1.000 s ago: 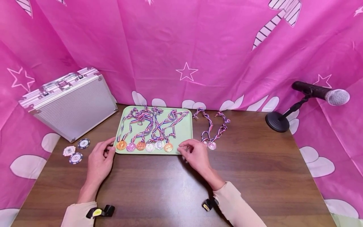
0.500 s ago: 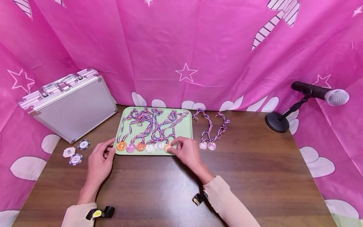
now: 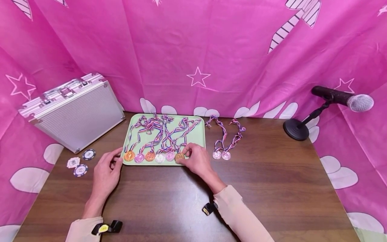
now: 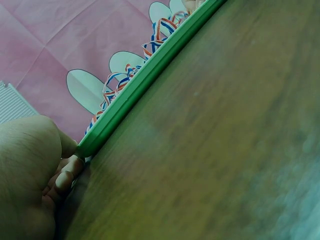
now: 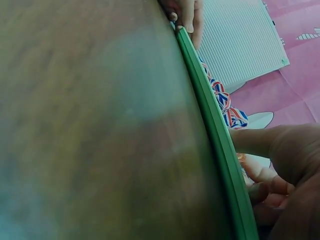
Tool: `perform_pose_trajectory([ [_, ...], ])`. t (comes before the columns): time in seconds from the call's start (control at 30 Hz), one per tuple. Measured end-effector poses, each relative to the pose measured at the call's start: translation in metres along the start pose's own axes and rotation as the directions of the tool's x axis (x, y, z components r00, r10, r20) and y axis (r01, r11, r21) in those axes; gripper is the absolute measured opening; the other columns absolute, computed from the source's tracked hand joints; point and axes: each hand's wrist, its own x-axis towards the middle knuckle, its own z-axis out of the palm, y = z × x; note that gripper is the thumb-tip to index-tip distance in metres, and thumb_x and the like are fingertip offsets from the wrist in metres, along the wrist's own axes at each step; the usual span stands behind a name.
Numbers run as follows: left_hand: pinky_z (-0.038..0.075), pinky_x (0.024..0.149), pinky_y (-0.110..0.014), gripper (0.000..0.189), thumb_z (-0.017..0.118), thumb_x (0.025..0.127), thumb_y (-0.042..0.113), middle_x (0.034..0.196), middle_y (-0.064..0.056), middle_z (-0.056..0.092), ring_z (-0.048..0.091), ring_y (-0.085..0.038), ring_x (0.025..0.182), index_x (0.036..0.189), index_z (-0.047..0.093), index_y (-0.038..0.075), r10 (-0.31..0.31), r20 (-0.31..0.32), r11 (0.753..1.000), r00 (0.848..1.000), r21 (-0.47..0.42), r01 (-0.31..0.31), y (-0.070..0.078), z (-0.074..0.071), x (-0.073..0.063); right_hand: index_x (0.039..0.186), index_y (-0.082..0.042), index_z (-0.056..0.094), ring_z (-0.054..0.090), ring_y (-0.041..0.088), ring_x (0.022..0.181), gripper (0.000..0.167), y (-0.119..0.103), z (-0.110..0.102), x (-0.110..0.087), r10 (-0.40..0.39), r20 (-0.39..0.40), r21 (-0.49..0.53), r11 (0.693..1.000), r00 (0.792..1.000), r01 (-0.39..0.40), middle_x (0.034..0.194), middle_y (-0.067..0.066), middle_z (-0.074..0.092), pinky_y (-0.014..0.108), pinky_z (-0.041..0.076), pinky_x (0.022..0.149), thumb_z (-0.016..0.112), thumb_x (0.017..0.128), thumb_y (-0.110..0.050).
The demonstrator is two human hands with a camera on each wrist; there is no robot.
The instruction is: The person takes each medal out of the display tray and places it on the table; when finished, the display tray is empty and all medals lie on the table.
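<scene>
The bronze-coloured medal (image 3: pixel 178 157) is lying on the green tray (image 3: pixel 197 132), at the fingertips of the right hand (image 3: pixel 198 160); thumb and forefinger are pinching its near-hand edge. The disc is probably light, rigid and hard to damage; its smooth-looking face is likely to slip, so the raised rim is offering the surest hold. The striped ribbons (image 5: pixel 233 118), soft and twisted, are spreading beyond both hands across the tray and are likely to snag on one another. The other tray medals (image 3: pixel 150 156), round and shiny, are forming a row between the right hand and the left hand (image 3: pixel 106 169). The left hand is gripping the tray's near corner, its thumb resting on the rim; the tray is appearing stiff, thin-walled and round-cornered, probably plastic. Beyond the right hand's outer side, two pale medals (image 3: pixel 226 155) are lying on the wood-grained counter (image 3: pixel 169 205). Outside the left hand, three patterned chips (image 3: pixel 80 170) are lying flat, and a ribbed silvery case (image 3: pixel 78 116) is standing behind them. Far outside the right hand, a mesh-headed microphone (image 3: pixel 338 97) is resting on a round-based stand (image 3: pixel 296 130). Creased pink fabric (image 3: pixel 169 50) is hanging behind everything.
</scene>
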Motion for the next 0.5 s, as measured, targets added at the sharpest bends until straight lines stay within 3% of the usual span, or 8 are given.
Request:
perform_pose_trajectory([
  [0.13,0.038,0.076,-0.016,0.037,0.066,0.109,0.006,0.120,-0.016,0.068,0.050,-0.004,0.089,0.146,0.071,0.004,-0.006,-0.001,1.000,1.000,0.006,0.006,0.000,0.000,0.000,0.087,-0.024,0.070,0.061,0.004,0.070,0.030,-0.008,-0.011,-0.006,-0.025,-0.021,0.091,0.995,0.999,0.027,0.074,-0.017,0.068,0.030,0.049,0.071,0.098,0.082,-0.032],
  [0.27,0.038,0.076,-0.017,0.037,0.066,0.108,0.006,0.120,-0.016,0.068,0.050,-0.004,0.088,0.145,0.071,0.004,-0.010,-0.003,1.000,1.000,0.009,0.010,0.000,0.000,0.000,0.091,-0.014,0.076,0.064,0.005,0.066,0.019,-0.021,-0.029,-0.011,-0.040,-0.037,0.199,0.979,0.999,0.046,0.073,-0.006,0.073,0.029,0.050,0.068,0.095,0.087,-0.017],
  [0.5,0.038,0.076,-0.017,0.037,0.066,0.108,0.005,0.119,-0.016,0.068,0.050,-0.004,0.088,0.145,0.072,0.004,-0.007,-0.006,1.000,1.000,0.013,0.007,0.001,0.001,-0.001,0.101,-0.004,0.083,0.058,0.005,0.063,0.012,-0.029,-0.060,-0.012,0.088,-0.060,0.417,0.907,0.994,-0.055,0.078,0.005,0.076,0.021,0.046,0.059,0.089,0.092,-0.008],
])
